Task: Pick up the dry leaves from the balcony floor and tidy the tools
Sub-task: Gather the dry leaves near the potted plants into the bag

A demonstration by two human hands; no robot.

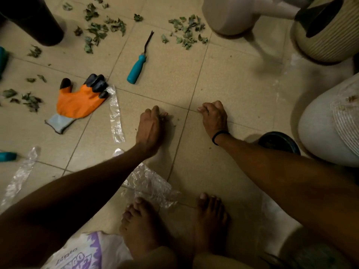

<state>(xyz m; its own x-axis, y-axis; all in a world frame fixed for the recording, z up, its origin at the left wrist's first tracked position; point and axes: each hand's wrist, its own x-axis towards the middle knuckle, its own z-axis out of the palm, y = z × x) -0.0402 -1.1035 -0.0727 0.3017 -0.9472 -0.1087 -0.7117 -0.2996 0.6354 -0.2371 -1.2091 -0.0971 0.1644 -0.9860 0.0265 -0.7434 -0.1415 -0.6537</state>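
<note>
The glove [77, 101] lies on the floor [223, 74], left of the left hand [150, 127]; the weeder [138, 61] lies beyond it, between two scatters of dry leaves [101, 30]; pots [320, 47] stand at the right

both arms reach forward and down. left hand [150, 125] is turned on its edge, fingers curled under; right hand [214, 118] is curled into a loose fist. what either holds is hidden.
</note>
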